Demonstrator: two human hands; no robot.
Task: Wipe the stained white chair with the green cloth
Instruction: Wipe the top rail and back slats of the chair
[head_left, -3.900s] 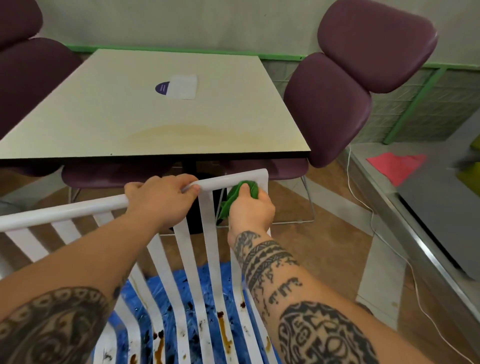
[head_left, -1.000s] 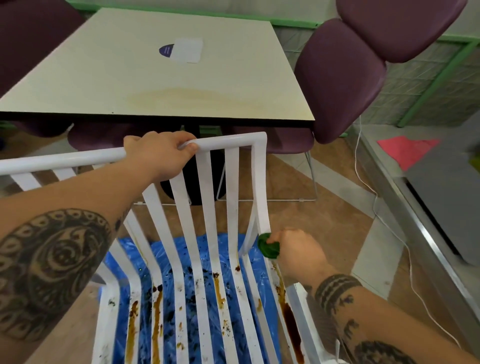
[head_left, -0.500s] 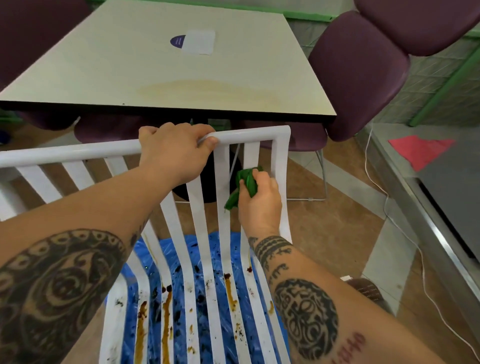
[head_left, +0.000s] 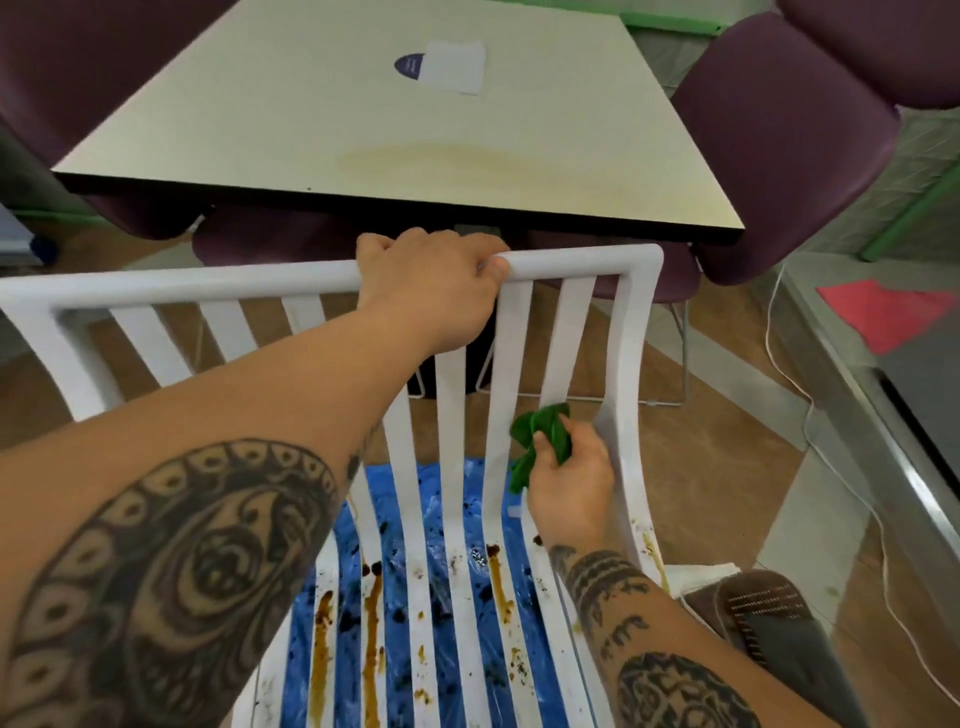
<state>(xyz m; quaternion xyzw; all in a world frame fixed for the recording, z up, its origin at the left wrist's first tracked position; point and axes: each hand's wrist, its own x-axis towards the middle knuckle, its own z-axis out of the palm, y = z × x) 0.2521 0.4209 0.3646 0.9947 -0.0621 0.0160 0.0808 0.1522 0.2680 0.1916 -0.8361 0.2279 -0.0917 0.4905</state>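
The white slatted chair (head_left: 584, 264) fills the lower view, its back toward me and brown stains running down the lower slats and seat. My left hand (head_left: 431, 283) grips the top rail near the right corner. My right hand (head_left: 569, 480) holds the bunched green cloth (head_left: 540, 434) against a slat near the right upright, about halfway down the backrest. Part of the cloth hangs below my fingers.
A cream table (head_left: 405, 130) with a pale stain and a paper slip (head_left: 452, 67) stands just beyond the chair. Purple chairs (head_left: 779, 140) surround it. Blue plastic sheet (head_left: 462, 525) lies under the seat. A steel counter (head_left: 893, 415) with a red cloth (head_left: 883, 312) runs along the right.
My right hand and the cloth slid down the slat from near the top rail to mid-height. My left hand stays on the rail.
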